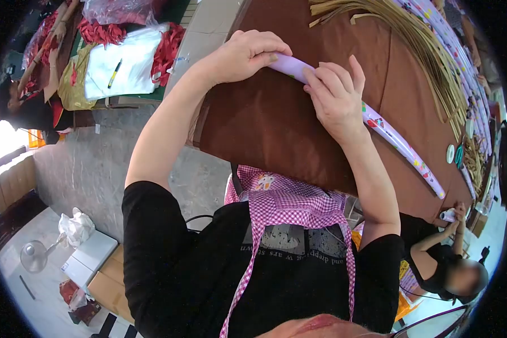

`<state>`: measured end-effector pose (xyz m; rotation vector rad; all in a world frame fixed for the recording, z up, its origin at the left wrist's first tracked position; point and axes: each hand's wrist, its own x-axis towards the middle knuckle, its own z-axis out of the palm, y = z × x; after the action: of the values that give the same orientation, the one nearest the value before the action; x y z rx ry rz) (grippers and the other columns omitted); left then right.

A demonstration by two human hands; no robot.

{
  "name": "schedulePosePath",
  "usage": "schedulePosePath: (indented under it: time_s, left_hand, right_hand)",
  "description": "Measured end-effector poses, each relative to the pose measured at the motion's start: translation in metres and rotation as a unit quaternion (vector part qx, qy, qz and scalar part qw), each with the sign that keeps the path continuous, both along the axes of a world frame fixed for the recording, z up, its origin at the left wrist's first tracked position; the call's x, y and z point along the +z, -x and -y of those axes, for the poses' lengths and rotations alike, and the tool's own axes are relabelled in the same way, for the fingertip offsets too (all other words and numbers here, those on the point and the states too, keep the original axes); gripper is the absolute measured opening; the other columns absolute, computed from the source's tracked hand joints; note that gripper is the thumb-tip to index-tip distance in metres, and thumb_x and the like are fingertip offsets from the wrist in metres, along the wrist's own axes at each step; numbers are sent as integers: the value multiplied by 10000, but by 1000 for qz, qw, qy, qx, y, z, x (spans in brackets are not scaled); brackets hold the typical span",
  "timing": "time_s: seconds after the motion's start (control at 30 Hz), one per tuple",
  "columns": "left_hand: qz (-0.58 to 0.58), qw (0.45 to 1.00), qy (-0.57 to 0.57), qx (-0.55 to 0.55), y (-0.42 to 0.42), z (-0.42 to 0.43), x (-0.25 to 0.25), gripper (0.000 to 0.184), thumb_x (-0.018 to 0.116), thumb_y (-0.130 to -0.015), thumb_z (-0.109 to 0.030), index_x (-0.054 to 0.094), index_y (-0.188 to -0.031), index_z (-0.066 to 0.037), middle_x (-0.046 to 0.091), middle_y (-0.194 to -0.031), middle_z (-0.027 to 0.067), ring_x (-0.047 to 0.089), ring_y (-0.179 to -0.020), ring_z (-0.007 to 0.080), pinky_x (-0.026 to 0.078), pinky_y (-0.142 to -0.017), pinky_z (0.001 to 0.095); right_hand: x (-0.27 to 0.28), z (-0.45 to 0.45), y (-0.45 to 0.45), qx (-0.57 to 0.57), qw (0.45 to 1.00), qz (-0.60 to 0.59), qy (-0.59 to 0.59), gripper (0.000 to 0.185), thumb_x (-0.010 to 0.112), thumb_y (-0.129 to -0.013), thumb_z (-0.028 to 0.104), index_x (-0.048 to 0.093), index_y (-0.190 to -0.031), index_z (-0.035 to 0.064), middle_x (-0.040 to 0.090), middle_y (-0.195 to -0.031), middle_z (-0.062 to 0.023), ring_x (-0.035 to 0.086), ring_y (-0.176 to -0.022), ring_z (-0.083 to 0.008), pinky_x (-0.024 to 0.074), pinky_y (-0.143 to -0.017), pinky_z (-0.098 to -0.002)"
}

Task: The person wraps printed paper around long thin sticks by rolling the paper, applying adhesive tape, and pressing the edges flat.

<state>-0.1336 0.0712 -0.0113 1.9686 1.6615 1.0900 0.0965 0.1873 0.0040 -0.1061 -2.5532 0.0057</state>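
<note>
A long, slightly curved lavender tube [403,147] with a colourful print lies across the brown cloth of the table. My left hand [247,55] is closed on its far left end, thumb and fingers pinching it. My right hand [337,98] grips the same tube a short way along, with one finger raised off it. Beneath my right hand the tube is hidden; beyond it, the tube runs down to the right across the brown cloth [270,127].
A bundle of tan flat strips [428,62] lies at the upper right, beside several more lavender tubes [462,73]. Near them are a white tape roll [450,154] and teal-handled scissors [459,155]. A co-worker [434,259] sits at the right. White sheets [127,65] and red ribbons [166,53] cover another table.
</note>
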Motion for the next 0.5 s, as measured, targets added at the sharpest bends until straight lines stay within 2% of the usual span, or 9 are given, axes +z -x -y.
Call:
schedulePosePath:
  time_s: [0.1, 0.17, 0.4, 0.47, 0.5]
  left_hand:
    - [-4, 1000, 1, 2, 0, 0, -6, 238, 582, -885, -21, 661, -1109, -31, 681, -1111, 124, 629, -1060, 325, 486, -924, 408]
    - [1, 1000, 12, 6, 1, 0, -10, 231, 591, -928, -110, 688, -1136, -140, 677, -1129, 28, 596, -1050, 266, 411, -969, 418]
    - [2, 1000, 2, 9, 0, 1, -7, 238, 584, -930, -112, 683, -1144, -140, 674, -1126, 38, 596, -1053, 277, 413, -968, 426]
    - [10, 1000, 2, 6, 1, 1, -9, 241, 582, -930, -111, 684, -1146, -140, 673, -1125, 42, 597, -1053, 279, 414, -969, 427]
    - [10, 1000, 2, 6, 1, 1, -9, 241, 582, -930, -111, 684, -1146, -140, 673, -1125, 42, 597, -1053, 279, 414, -969, 427]
  right_hand:
    - [-4, -2, -1, 17, 999, -25, -28, 347, 786, -719, 89, 712, -1057, 106, 597, -1023, -4, 613, -1051, -189, 330, -1110, -505]
    - [-6, -3, -3, 36, 998, -36, -36, 339, 788, -712, 78, 717, -1042, 114, 601, -1020, -5, 620, -1044, -194, 347, -1100, -503]
    - [-6, -8, -4, 62, 997, -31, 18, 354, 795, -710, 75, 724, -1052, 132, 607, -1015, -10, 619, -1054, -209, 358, -1087, -502]
    - [-1, -2, 0, -5, 993, -47, 110, 337, 792, -713, 67, 725, -1035, 137, 610, -997, -4, 619, -1053, -214, 358, -1085, -504]
    - [-1, -2, 0, -5, 993, -47, 110, 337, 792, -713, 67, 725, -1035, 137, 610, -997, -4, 619, -1053, -214, 358, -1085, -504]
